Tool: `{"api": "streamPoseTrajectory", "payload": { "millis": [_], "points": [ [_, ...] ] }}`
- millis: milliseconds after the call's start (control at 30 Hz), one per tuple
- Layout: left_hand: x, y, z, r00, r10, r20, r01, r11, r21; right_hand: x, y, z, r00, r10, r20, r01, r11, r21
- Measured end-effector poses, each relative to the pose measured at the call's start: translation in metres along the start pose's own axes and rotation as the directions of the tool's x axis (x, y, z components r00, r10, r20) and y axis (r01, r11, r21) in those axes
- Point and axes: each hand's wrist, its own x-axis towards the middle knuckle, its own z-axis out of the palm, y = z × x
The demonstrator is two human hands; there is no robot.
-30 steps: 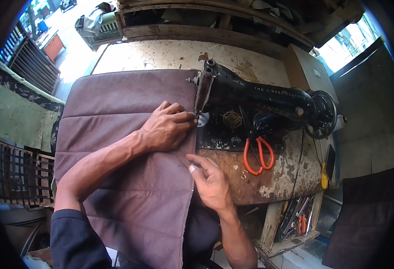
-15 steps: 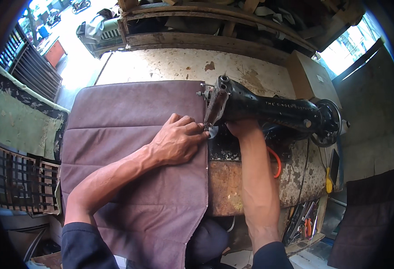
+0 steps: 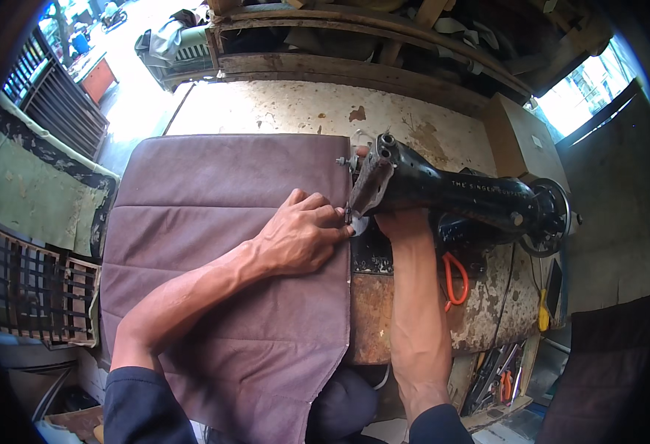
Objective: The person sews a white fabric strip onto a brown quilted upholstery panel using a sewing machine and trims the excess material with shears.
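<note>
A large brown sheet of leather-like fabric (image 3: 214, 174), crossed by several horizontal seams or creases, hangs over the table's front. Its right edge lies at the needle end of a black sewing machine (image 3: 473, 189). On that edge, close to the presser foot, my left hand (image 3: 306, 233) is closed with curled fingers, gripping the fabric. My right hand (image 3: 406, 222) reaches beneath the machine's arm, and its fingers are hidden there. What looks like a fingertip (image 3: 361, 152) shows behind the machine's head, beside the tension knob.
Orange-handled scissors (image 3: 454, 283) lie right of my right forearm on the worn table (image 3: 373, 300). A yellow-handled tool (image 3: 543, 311) hangs at the table's right end, above a rack of tools (image 3: 499, 377). A cardboard box (image 3: 521, 137) stands behind the machine.
The view has shifted slightly, moving the scene a little right. The fingertip behind the machine's head has come into sight, and more of the scissors shows. My left hand keeps its hold on the fabric.
</note>
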Motion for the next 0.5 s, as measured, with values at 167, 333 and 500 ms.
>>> {"api": "streamPoseTrajectory", "payload": {
  "millis": [167,333,500],
  "points": [
    [-0.005,0.005,0.002,1.000,0.020,-0.008,-0.020,0.999,-0.034,0.000,0.004,-0.002,0.997,-0.062,-0.036,0.061,0.998,-0.033],
    [-0.007,0.009,-0.002,1.000,0.021,-0.002,-0.021,0.999,-0.031,-0.001,-0.004,-0.002,0.999,-0.032,0.000,0.032,0.994,-0.103],
    [-0.007,0.004,0.002,1.000,0.009,-0.008,-0.009,0.999,-0.052,-0.006,0.011,0.001,0.997,0.004,-0.075,0.002,0.996,0.089]
  ]
}}
